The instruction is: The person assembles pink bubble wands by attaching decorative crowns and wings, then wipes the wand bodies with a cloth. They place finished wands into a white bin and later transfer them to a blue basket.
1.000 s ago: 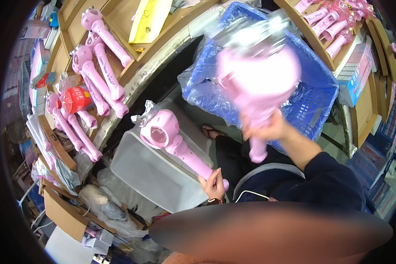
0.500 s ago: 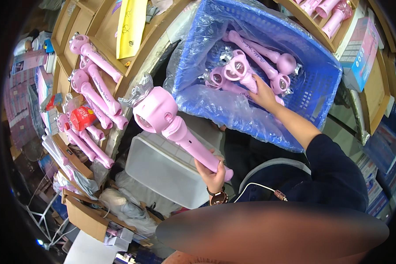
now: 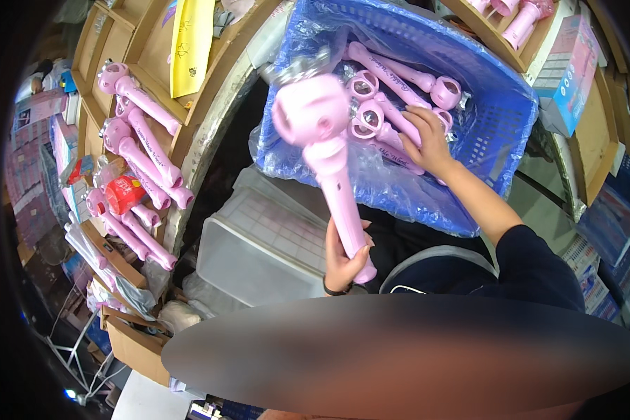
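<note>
Hands are both busy here: the left hand (image 3: pixel 344 260) is wrapped around the bottom of the handle of a pink plastic toy wand with a big round head (image 3: pixel 323 157), fingers clenched on it, holding it up so the head hovers over the near left corner of the blue plastic basket lined with clear film (image 3: pixel 493 122). The right hand (image 3: pixel 427 140) is down inside that basket, fingers spread loosely over a pile of matching pink wands (image 3: pixel 385 98); it's touching them, but I can't tell if it's really gripping one. Off to the left a brown cardboard tray (image 3: pixel 147 56) holds a row of more pink wands (image 3: pixel 136 150) plus a small red can-like thing (image 3: pixel 124 194), and a clear plastic bin (image 3: pixel 259 245) sits just below the basket. Risk-wise, I'd say that wand is top-heavy and held only at the tail end, so it could tip and knock the basket rim or slip out. The loose film could also snag on whatever gets lifted out.
</note>
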